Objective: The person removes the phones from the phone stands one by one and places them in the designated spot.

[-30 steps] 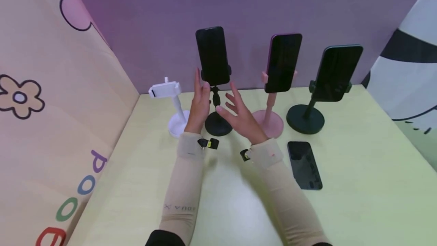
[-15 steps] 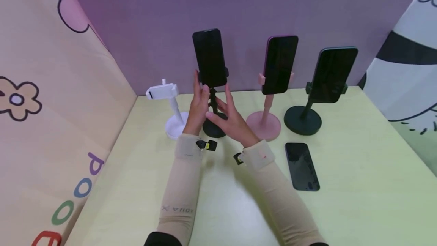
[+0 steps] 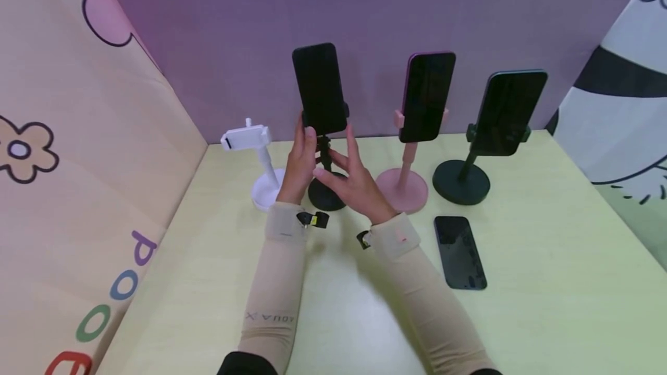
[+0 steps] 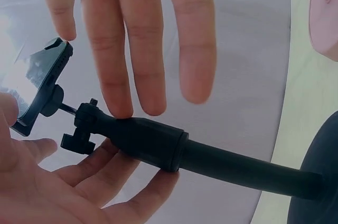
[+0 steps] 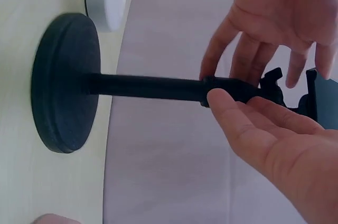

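Note:
A black phone stand (image 3: 326, 194) stands upright at the back, holding a black smartphone (image 3: 319, 88) in its clamp. My left hand (image 3: 299, 166) is at its left side, and its fingers rest on the thick collar (image 4: 153, 137) of the pole from below in the left wrist view. From the other side comes my right hand (image 3: 362, 187), fingers extended, with a fingertip touching the same collar. In the right wrist view the right thumb (image 5: 224, 108) lies beside the collar's lower end, opposite the left hand's fingers (image 5: 214, 49). Neither hand curls fully round the pole.
Left of the hands stands a white phone stand (image 3: 266, 187) with a folded holder. To the right are a pink stand (image 3: 401, 190) and a dark green stand (image 3: 461, 182), each with a phone. Another phone (image 3: 461, 253) lies on the table (image 3: 563, 282). A purple backdrop (image 3: 385, 4) rises behind.
My right hand has moved left to the black stand's pole, its fingers drawing closer together. The left hand has barely moved. The head view has shifted slightly.

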Action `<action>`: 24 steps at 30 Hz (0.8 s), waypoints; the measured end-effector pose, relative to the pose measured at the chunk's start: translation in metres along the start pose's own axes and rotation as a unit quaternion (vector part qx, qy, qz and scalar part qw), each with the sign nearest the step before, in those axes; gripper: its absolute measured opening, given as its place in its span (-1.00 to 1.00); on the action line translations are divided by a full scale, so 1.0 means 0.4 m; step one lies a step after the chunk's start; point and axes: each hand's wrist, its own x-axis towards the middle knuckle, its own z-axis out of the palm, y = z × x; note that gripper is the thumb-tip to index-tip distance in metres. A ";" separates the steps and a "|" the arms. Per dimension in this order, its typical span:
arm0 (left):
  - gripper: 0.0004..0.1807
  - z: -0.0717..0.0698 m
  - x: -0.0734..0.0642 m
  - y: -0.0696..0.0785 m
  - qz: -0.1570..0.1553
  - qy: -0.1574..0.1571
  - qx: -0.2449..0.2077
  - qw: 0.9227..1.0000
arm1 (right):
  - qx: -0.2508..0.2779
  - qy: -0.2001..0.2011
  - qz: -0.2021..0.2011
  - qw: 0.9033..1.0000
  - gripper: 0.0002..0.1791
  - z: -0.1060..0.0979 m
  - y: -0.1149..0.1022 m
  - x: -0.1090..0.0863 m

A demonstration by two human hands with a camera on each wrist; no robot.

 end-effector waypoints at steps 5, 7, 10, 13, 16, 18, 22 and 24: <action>-0.30 -0.002 -0.004 0.002 -0.013 -0.001 0.000 1.000 | -0.009 0.008 0.000 1.000 0.08 -0.009 -0.010 -0.002; -0.26 -0.002 -0.004 0.003 -0.020 -0.004 0.001 1.000 | -0.014 0.009 -0.003 1.000 0.06 -0.012 -0.013 -0.005; -0.20 -0.003 -0.007 0.009 -0.035 -0.016 0.005 0.999 | -0.028 0.017 -0.006 0.999 0.01 -0.016 -0.020 -0.011; -0.18 -0.004 -0.010 0.017 -0.041 -0.029 0.003 0.999 | -0.046 0.030 -0.005 0.998 -0.06 -0.019 -0.030 -0.016; -0.20 -0.005 -0.013 0.025 -0.048 -0.039 0.004 0.998 | -0.064 0.043 0.006 0.997 -0.13 -0.025 -0.039 -0.019; -0.23 -0.005 -0.015 0.031 -0.051 -0.046 0.009 0.998 | -0.074 0.047 0.018 0.996 -0.16 -0.028 -0.042 -0.020; -0.29 -0.008 -0.021 0.040 -0.053 -0.069 0.009 0.996 | -0.082 0.056 0.018 0.995 -0.22 -0.044 0.011 -0.003; -0.32 -0.010 -0.024 0.043 -0.053 -0.084 0.003 0.995 | -0.084 0.059 0.003 0.995 -0.29 -0.052 0.040 0.006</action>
